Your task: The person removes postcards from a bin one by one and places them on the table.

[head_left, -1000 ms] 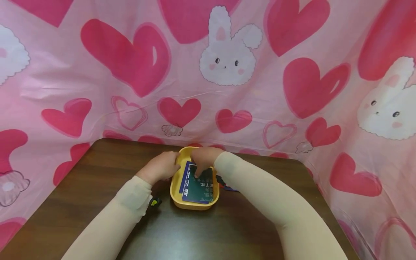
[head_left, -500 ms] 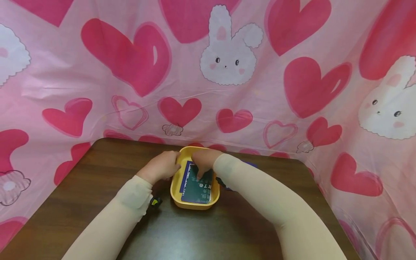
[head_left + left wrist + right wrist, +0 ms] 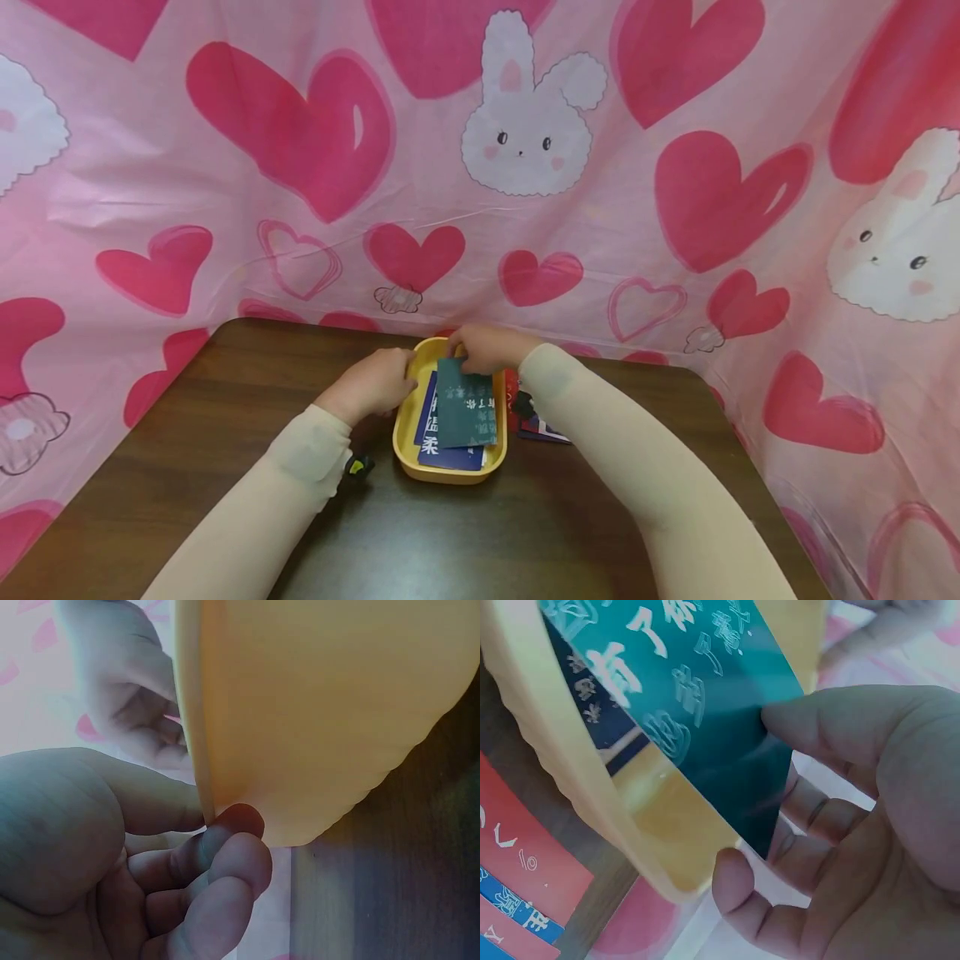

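Note:
A yellow plastic basket stands near the back of the table. My left hand pinches its left rim, thumb on one side and fingertips on the other in the left wrist view. In my right hand is a dark green card with white characters, pinched by a corner between thumb and fingers. The card tilts up over the basket, partly above blue cards with white characters that lie inside. The green card hides part of them.
Red and blue cards lie on the brown table just right of the basket, partly covered by my right wrist. Behind the table hangs a pink curtain with hearts and rabbits.
My right hand has lifted the green card's near end and drawn the card up and back, showing more of the blue cards beneath. The left hand stays on the rim.

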Demonstrator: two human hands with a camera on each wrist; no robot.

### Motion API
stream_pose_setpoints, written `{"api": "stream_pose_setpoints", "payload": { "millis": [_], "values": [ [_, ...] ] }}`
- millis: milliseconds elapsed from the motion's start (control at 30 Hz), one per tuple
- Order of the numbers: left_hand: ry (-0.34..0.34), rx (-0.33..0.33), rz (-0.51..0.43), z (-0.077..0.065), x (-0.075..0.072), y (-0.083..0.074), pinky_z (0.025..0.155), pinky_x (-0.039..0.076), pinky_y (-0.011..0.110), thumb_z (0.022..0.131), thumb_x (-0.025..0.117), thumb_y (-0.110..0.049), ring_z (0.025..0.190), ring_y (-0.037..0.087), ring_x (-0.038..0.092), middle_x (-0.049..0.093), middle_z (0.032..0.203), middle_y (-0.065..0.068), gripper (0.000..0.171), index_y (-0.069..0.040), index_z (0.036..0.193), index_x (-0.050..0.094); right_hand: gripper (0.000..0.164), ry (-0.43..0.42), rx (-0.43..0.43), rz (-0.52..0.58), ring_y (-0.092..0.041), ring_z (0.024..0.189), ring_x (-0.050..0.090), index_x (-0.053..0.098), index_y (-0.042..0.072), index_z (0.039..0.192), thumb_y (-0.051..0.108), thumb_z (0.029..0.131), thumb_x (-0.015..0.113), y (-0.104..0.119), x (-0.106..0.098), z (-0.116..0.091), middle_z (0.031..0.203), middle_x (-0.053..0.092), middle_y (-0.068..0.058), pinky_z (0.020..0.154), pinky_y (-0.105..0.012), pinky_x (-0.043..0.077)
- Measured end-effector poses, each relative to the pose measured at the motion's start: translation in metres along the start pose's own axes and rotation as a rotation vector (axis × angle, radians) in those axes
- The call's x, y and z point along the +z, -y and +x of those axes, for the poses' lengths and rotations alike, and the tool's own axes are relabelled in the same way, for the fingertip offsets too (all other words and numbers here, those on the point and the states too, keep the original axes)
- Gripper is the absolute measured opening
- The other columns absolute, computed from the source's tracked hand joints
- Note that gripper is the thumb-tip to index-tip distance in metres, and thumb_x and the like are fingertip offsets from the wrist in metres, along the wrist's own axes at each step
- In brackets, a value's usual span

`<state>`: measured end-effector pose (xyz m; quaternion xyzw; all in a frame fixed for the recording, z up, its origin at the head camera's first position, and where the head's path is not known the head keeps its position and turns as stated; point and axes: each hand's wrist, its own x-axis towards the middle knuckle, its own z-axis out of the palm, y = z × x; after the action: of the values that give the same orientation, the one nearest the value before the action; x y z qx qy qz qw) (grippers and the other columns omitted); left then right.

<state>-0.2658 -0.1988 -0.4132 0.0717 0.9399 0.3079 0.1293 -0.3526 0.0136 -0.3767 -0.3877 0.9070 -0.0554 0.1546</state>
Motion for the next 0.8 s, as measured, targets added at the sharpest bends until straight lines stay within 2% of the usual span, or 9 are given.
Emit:
{"api": "stream_pose_setpoints", "payload": {
  "millis": [100,233,433,600,667,800],
  "values": [
    [0.000,-0.004,0.005,0.000,0.000,0.000,0.051,0.061,0.033,0.103,0.070,-0.022,0.057,0.026,0.070,0.068,0.090,0.015,0.059,-0.004,0.156,0.051,0.027,-0.034,-0.031,0.072,-0.022,0.095,0.067,0.080,0.013,0.120,0.008,0.094,0.076,-0.006,-0.004,-0.005,0.106,0.076,-0.004,0.091,-0.035,0.061],
    [-0.002,-0.011,0.003,0.000,0.000,0.000,0.052,0.061,0.033,0.103,0.071,-0.022,0.058,0.026,0.070,0.068,0.093,0.015,0.061,-0.005,0.158,0.050,0.027,-0.058,-0.033,0.149,-0.021,0.089,0.068,0.080,0.015,0.122,0.012,0.095,0.079,-0.012,-0.008,-0.011,0.101,0.076,-0.002,0.083,-0.032,0.062],
    [-0.001,-0.022,0.000,0.000,0.000,0.000,0.053,0.062,0.032,0.103,0.071,-0.021,0.062,0.026,0.071,0.069,0.096,0.015,0.062,-0.005,0.159,0.048,0.028,-0.118,-0.010,0.261,-0.019,0.093,0.070,0.080,0.020,0.124,0.015,0.097,0.079,-0.021,-0.015,-0.023,0.104,0.079,0.000,0.085,-0.032,0.063],
    [-0.005,-0.028,-0.004,0.001,0.001,0.000,0.053,0.062,0.032,0.103,0.070,-0.021,0.061,0.026,0.071,0.069,0.096,0.015,0.063,-0.005,0.160,0.047,0.028,-0.177,0.056,0.488,-0.021,0.098,0.076,0.080,0.024,0.126,0.017,0.098,0.078,-0.031,-0.026,-0.039,0.111,0.080,-0.001,0.084,-0.037,0.066],
    [-0.006,-0.029,-0.004,0.001,0.001,0.000,0.052,0.062,0.033,0.103,0.070,-0.021,0.060,0.026,0.071,0.069,0.097,0.016,0.065,-0.005,0.161,0.046,0.029,-0.207,0.055,0.536,-0.023,0.096,0.078,0.080,0.023,0.127,0.017,0.098,0.079,-0.038,-0.031,-0.045,0.110,0.081,-0.003,0.082,-0.038,0.067],
    [-0.012,-0.027,0.000,0.000,0.001,-0.001,0.052,0.062,0.033,0.103,0.070,-0.021,0.060,0.026,0.071,0.069,0.098,0.016,0.064,-0.005,0.161,0.046,0.031,-0.263,0.046,0.518,-0.023,0.093,0.079,0.079,0.021,0.129,0.016,0.098,0.079,-0.054,-0.042,-0.056,0.110,0.083,-0.005,0.082,-0.038,0.067]
  ]
}}
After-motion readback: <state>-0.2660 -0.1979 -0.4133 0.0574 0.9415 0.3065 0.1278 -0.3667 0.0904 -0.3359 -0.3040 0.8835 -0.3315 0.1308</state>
